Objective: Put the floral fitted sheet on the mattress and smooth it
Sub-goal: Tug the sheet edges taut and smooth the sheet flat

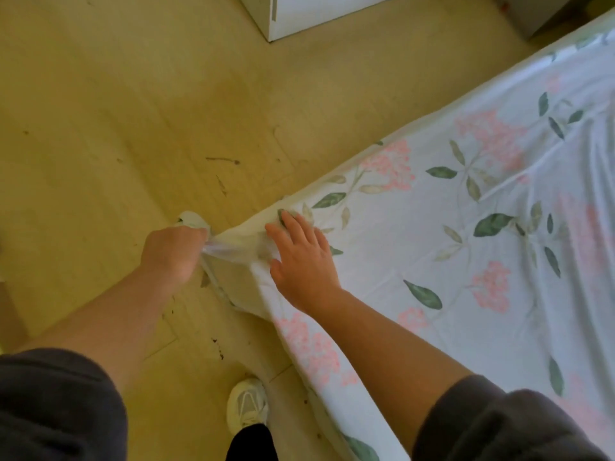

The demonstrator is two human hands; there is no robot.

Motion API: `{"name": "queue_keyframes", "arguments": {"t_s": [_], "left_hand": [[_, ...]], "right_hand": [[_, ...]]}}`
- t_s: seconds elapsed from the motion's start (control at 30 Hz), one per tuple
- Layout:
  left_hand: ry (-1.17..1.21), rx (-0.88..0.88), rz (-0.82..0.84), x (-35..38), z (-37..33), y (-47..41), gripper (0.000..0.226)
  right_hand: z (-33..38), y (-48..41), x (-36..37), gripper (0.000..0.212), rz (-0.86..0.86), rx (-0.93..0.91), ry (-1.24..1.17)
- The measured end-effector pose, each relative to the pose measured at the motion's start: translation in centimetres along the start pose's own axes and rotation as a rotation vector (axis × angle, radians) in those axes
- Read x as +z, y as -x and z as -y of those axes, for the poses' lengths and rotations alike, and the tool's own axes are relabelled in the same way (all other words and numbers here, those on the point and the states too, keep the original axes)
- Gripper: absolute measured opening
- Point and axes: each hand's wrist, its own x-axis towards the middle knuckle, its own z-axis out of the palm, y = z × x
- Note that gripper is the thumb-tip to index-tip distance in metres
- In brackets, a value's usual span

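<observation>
On the left, a dark sleeve leads up a bare forearm to the left hand. Its fingers are curled tight round a bunched corner of the floral fitted sheet, and the cloth is drawn taut out past the bed's corner, over the floor. The wooden floor lies open to the left of and above that hand, bare but for a few dark scuff marks.

Near the bottom centre, a pale shoe stands on the floor just beside the bed's near edge. At the top centre, a white cabinet stands well apart from the hands, with floor between it and the bed.

Just right of the left hand, the right hand rests palm down on the sheet at the top of the corner. Its fingers are straight and spread, holding nothing.

The sheet covers the mattress, which cannot itself be seen. The covered corner points left at the floor. One edge runs down to the bottom centre and the other up to the top right. Creases fan across the cloth on the right. A second dark sleeve is at the lower right, and grey furniture stands beyond the bed at the top right.
</observation>
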Motion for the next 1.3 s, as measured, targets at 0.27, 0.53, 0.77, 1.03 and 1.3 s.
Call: {"name": "queue_keyframes", "arguments": {"t_s": [0.27,0.53,0.77,1.03,1.3], "left_hand": [[0.555,-0.132,-0.361,-3.2,-7.0,1.7,0.050],[0.185,0.469,-0.266,-5.7,-25.8,6.9,0.078],[-0.018,0.664,-0.040,-1.7,-43.2,14.8,0.105],[-0.342,0.749,-0.107,0.0,-53.6,24.0,0.056],[-0.229,0.815,-0.287,-5.7,-66.2,18.1,0.078]], "right_hand": [[-6.4,6.5,1.6,0.055,0.038,0.297,-0.005],[-18.4,22.4,3.1,0.064,0.089,0.556,-0.077],[-27.6,44.4,8.0,0.075,0.097,0.825,-0.178],[-31.5,64.5,10.0,0.049,0.092,0.851,-0.209],[-42.5,57.5,6.5,0.074,-0.099,0.979,-0.234]]}}
